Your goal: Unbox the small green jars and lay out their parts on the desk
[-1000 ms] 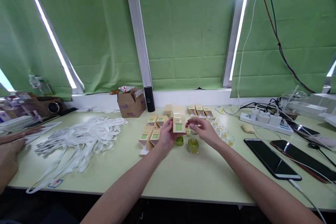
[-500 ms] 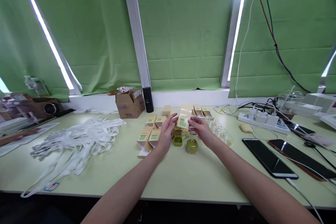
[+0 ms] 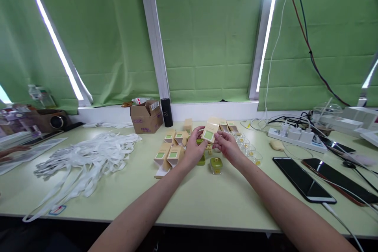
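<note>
Between my two hands, above the table, is a small beige cardboard box (image 3: 210, 130) with a green-and-white window on its near face. My left hand (image 3: 195, 147) grips its left side, and my right hand (image 3: 226, 145) pinches its lower right corner. Below it stands a small clear jar with a green lid (image 3: 216, 164). Green square containers (image 3: 202, 160) are partly hidden behind my left hand. Similar beige boxes (image 3: 173, 154) stand in a group left of my hands, with others (image 3: 230, 126) behind. Clear round cups (image 3: 247, 149) lie beyond my right wrist.
White straps (image 3: 94, 157) are heaped on the left. A brown carton (image 3: 146, 117) and a black cylinder (image 3: 167, 112) stand at the back. Right are two phones (image 3: 303, 177), cables and a power strip (image 3: 297, 138). Another person's hand (image 3: 13, 151) rests at the far left edge.
My left hand has moved right and closed on the box's left side. The box has tilted and shifted slightly right. The other person's hand at far left has drawn back.
</note>
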